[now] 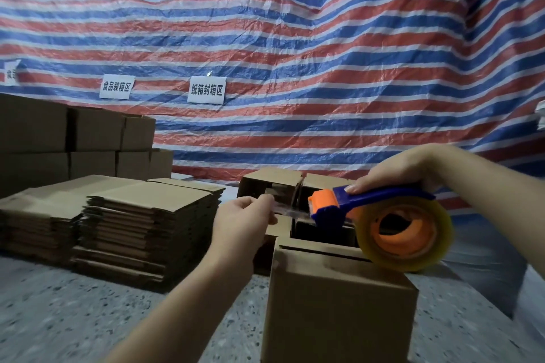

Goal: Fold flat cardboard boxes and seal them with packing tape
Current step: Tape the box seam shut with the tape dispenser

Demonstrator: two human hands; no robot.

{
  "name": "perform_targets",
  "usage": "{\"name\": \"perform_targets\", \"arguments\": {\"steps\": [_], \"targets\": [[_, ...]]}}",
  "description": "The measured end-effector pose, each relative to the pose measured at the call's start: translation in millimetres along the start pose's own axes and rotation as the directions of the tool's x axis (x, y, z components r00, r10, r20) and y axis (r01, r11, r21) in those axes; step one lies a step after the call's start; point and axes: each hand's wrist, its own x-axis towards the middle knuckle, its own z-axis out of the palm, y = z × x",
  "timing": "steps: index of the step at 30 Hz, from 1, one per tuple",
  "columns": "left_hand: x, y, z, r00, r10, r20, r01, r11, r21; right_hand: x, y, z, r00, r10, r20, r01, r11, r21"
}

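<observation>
A folded brown cardboard box stands on the floor in front of me, its top flaps closed. Just above its far right corner my right hand grips the blue handle of a tape dispenser with an orange cutter head and a roll of clear packing tape. My left hand pinches the free end of the clear tape strip, stretched out to the left of the cutter head. Behind this box stand open folded boxes.
Two stacks of flat cardboard blanks lie on the speckled floor at the left. Assembled boxes are piled behind them. A red, white and blue striped tarp with paper signs hangs across the back.
</observation>
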Motion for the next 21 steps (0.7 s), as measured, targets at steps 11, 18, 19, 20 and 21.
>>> {"name": "perform_targets", "arguments": {"steps": [11, 18, 19, 20, 21], "targets": [[-2, -42, -28, 1.0, -0.022, -0.019, 0.025, 0.976, 0.215, 9, -32, 8, 0.998, 0.041, 0.036, -0.034, 0.981, -0.191], [-4, -59, -29, 0.997, -0.072, 0.005, 0.07, 0.978, 0.198, 8, -41, 12, 0.996, 0.077, 0.052, -0.063, 0.97, -0.233], [-3, -59, -29, 0.997, -0.08, 0.007, 0.078, 0.979, 0.187, 7, -42, 12, 0.996, 0.077, 0.051, -0.063, 0.97, -0.235], [-3, -58, -30, 0.996, -0.092, 0.011, 0.088, 0.981, 0.175, 7, -42, 12, 0.996, 0.077, 0.051, -0.063, 0.97, -0.237], [-3, -57, -30, 0.994, -0.106, 0.021, 0.101, 0.982, 0.159, 7, -42, 13, 0.996, 0.076, 0.05, -0.062, 0.97, -0.237]]}}
